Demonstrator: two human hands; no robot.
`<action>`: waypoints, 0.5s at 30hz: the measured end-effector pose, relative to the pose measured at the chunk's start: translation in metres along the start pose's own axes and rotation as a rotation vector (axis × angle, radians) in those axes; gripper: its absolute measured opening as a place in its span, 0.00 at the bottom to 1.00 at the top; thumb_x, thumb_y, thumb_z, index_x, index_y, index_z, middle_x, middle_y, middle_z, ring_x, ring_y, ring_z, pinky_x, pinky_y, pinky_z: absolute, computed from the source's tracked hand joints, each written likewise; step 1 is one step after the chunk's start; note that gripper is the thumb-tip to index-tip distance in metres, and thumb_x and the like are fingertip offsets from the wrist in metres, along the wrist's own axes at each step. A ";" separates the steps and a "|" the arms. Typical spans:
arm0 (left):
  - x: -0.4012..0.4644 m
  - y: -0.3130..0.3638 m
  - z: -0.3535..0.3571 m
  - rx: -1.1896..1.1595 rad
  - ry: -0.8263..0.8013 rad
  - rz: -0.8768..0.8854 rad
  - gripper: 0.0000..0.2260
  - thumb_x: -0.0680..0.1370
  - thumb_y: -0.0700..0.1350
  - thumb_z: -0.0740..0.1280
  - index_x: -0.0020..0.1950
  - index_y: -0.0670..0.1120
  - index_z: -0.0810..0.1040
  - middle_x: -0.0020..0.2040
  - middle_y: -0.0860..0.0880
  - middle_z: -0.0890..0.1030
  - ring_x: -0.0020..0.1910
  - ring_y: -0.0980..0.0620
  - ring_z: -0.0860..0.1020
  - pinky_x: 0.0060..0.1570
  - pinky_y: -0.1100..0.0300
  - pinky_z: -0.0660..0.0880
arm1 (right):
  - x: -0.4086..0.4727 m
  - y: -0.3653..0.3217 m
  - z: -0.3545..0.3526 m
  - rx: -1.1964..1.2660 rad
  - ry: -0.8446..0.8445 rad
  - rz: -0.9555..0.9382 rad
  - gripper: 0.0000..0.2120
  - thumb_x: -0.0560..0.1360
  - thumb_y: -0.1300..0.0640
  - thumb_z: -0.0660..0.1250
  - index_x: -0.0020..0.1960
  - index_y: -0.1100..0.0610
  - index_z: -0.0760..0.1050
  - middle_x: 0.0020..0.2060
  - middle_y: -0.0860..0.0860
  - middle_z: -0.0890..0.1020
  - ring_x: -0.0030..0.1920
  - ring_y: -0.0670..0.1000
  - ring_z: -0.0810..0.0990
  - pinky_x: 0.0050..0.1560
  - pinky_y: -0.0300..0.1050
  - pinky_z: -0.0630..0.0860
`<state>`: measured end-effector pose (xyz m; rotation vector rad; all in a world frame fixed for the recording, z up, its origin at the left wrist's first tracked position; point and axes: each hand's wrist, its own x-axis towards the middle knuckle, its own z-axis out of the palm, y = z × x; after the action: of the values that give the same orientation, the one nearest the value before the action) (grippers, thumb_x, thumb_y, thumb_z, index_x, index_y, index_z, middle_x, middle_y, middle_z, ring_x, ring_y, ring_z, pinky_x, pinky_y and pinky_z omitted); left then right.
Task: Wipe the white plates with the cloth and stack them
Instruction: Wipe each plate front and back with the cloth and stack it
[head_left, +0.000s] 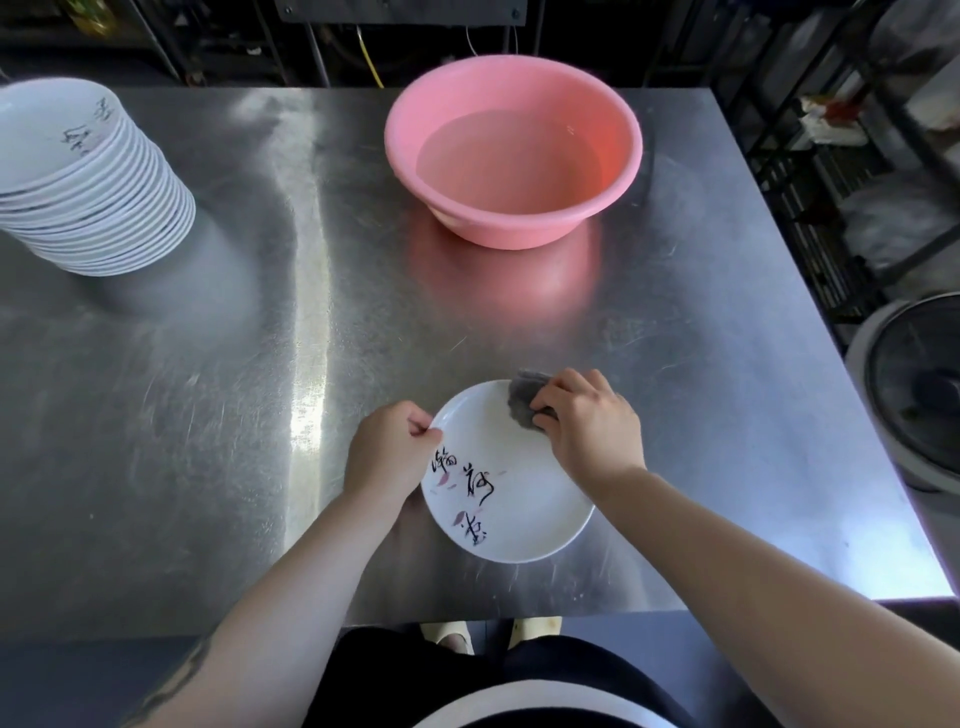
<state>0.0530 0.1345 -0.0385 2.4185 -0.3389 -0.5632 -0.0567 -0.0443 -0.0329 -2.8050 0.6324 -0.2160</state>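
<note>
Head view: round white plate with black calligraphy (511, 483) at the near desk edge, mid-wipe; left hand (387, 452) pinches its left rim, right hand (587, 421) clenched round a bunched grey cloth (522, 402) on the far rim. Tall stack of matching white plates (88, 182) sits far-left on the brushed-steel desk (260, 364); can't tell if wiped or pending. Pink plastic basin of water (514, 150) far-centre.

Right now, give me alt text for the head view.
A person's left hand holds a white plate at its rim while the right hand wipes it with a grey cloth on a steel table. Behind stand a plate stack and a pink basin.
</note>
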 end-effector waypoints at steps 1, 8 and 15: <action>-0.004 -0.003 -0.002 0.018 -0.018 -0.005 0.05 0.74 0.42 0.71 0.42 0.49 0.77 0.38 0.58 0.78 0.38 0.58 0.78 0.35 0.65 0.70 | -0.003 0.000 0.000 -0.004 0.024 0.008 0.03 0.73 0.59 0.70 0.44 0.55 0.83 0.42 0.49 0.80 0.44 0.56 0.75 0.35 0.43 0.65; 0.013 0.021 0.003 0.173 -0.068 0.173 0.07 0.77 0.48 0.70 0.53 0.48 0.79 0.46 0.52 0.81 0.46 0.48 0.79 0.43 0.56 0.75 | 0.007 -0.021 0.009 0.048 -0.068 -0.099 0.06 0.75 0.58 0.67 0.49 0.52 0.82 0.48 0.47 0.80 0.49 0.54 0.74 0.41 0.42 0.66; -0.002 -0.004 0.002 -0.020 0.060 -0.013 0.04 0.76 0.42 0.70 0.43 0.47 0.76 0.40 0.52 0.81 0.42 0.49 0.80 0.36 0.59 0.71 | -0.002 -0.001 -0.002 -0.010 -0.022 0.008 0.04 0.73 0.59 0.70 0.46 0.55 0.83 0.43 0.51 0.81 0.46 0.57 0.75 0.41 0.46 0.69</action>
<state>0.0508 0.1371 -0.0423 2.4151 -0.2907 -0.4959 -0.0583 -0.0432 -0.0311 -2.8103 0.6413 -0.1800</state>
